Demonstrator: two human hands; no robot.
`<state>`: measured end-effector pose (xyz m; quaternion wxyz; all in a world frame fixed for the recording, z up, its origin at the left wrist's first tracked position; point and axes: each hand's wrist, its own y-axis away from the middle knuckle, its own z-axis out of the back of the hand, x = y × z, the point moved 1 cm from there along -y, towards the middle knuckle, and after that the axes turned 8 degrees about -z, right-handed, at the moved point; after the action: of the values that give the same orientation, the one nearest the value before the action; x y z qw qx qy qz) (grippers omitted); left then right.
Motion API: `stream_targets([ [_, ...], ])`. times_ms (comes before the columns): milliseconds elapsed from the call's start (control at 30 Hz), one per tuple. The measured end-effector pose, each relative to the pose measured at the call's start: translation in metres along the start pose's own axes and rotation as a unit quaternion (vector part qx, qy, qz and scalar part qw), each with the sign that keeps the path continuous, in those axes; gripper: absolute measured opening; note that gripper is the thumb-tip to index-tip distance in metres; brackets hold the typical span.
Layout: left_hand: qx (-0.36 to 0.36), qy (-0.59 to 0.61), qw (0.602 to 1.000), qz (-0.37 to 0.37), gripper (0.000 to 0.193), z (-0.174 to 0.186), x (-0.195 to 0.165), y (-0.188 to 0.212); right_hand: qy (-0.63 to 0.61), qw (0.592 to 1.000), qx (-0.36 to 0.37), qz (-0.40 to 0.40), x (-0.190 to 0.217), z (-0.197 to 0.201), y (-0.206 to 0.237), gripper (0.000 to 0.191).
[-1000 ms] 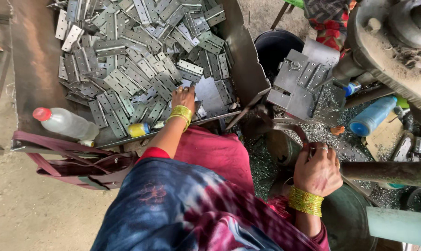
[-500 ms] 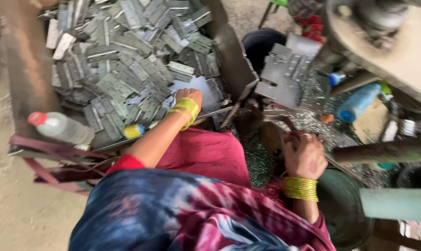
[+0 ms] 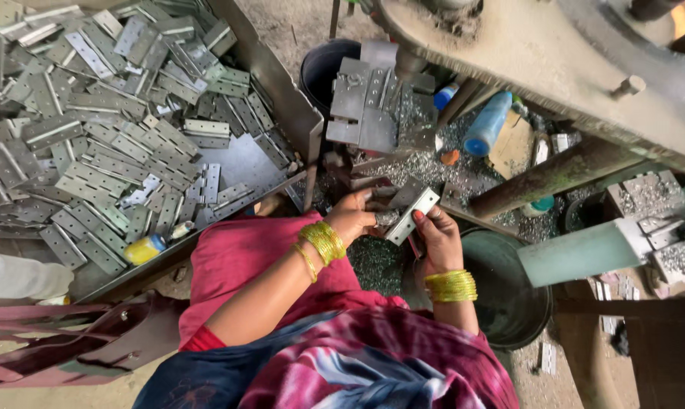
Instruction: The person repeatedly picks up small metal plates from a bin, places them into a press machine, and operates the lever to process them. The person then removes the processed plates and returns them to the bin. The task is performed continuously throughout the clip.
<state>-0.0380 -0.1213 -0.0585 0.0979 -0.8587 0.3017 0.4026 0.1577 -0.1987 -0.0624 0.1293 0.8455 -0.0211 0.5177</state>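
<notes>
A flat grey metal hinge plate (image 3: 411, 216), oblong with small holes, sits just right of the frame's centre, tilted. The right hand (image 3: 439, 241) grips its lower end, while the left hand (image 3: 351, 217) closes its fingers around the plate's left edge. Filling the upper left of the frame, a large metal tray (image 3: 240, 163) holds a heap of similar hinge plates (image 3: 93, 113). At lower right, a dark round bucket (image 3: 509, 291) stands beside the right wrist.
</notes>
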Motion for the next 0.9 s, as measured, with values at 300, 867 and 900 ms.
stream_targets([
  [300, -0.25, -0.698, 0.62, -0.257, 0.046, 0.004, -0.05, -0.13, 0.582, 0.792, -0.183, 0.014, 0.007, -0.04, -0.007, 0.058],
  [867, -0.084, -0.878, 0.47, -0.031, 0.03, -0.036, -0.078, -0.13, 0.683, 0.697, -0.177, -0.131, -0.052, 0.002, -0.011, 0.053],
  [900, -0.086, -0.88, 0.465, -0.037, 0.03, -0.036, -0.076, -0.127, 0.663, 0.72, -0.183, -0.089, -0.069, 0.008, -0.005, 0.051],
])
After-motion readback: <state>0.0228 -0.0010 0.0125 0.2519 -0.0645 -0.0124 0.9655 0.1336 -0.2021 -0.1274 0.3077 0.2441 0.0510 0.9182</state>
